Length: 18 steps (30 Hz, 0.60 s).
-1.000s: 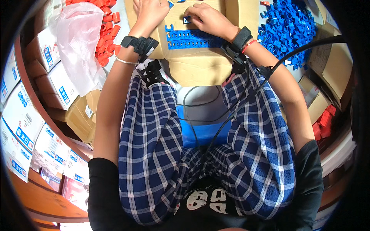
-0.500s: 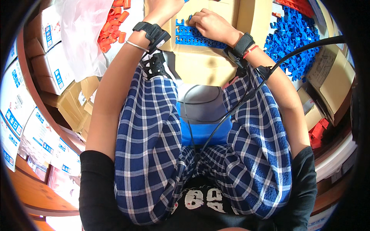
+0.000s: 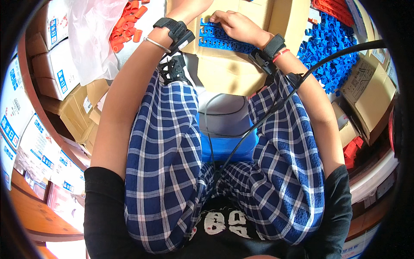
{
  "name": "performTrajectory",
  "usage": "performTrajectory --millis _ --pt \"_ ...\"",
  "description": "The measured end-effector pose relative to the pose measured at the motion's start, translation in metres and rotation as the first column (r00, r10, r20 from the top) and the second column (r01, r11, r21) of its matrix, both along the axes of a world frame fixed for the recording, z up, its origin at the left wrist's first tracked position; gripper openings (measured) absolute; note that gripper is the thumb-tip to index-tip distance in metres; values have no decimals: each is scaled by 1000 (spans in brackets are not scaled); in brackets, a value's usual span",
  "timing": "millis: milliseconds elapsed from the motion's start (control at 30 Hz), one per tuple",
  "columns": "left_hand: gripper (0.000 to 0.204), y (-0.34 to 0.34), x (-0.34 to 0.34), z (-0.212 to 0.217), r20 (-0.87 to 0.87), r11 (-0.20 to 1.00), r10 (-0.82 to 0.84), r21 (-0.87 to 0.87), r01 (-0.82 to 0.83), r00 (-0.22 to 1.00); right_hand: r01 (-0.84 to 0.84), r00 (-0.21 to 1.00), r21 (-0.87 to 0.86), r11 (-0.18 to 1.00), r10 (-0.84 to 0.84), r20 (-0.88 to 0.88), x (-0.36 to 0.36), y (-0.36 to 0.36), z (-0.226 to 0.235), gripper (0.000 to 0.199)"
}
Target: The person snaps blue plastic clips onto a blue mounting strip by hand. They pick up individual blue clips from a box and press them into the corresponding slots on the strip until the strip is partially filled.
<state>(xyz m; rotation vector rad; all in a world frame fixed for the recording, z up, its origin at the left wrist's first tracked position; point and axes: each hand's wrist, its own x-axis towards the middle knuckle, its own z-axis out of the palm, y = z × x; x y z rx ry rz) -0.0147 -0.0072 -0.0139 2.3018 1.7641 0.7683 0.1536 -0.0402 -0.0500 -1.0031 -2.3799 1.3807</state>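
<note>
The right hand lies fingers-down on the rows of blue plastic pieces set out on the cardboard box in front of the knees; its fingers press on the upper rows, curled over them, and whether any single piece is pinched between them I cannot tell; the left hand reaches up past the top edge of the view, so only the wrist and its black wrist band show, and its grip is out of sight; compared with a second ago the whole view has tipped lower, so the box and the blue rows, which then sat fully in the picture with both hands spread on them, now sit at the very top edge; the hands themselves seem to have kept to the same rows, so the work on those rows appears to go on unbroken rather than move to a new spot; a loose heap of blue pieces lies to the right of the box, well within reach of the right arm; a heap of orange pieces lies to the left beside a clear plastic bag; stacked white cartons curve down the left side; a black cable runs from the right wrist across the checked trousers.
</note>
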Motion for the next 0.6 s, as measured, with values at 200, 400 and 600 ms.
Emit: performTrajectory --millis 200,400,600 --pt "49 2 -2 -3 -11 1000 -12 10 12 1000 12 999 33 999 -11 -53 1 4 -3 31" --pt "47 2 2 -3 21 1000 -15 17 15 1000 117 992 178 977 -105 -76 -10 8 -14 32" --pt "45 1 -1 -2 8 1000 -10 22 9 1000 22 1000 166 986 -19 -19 -17 5 -11 31"
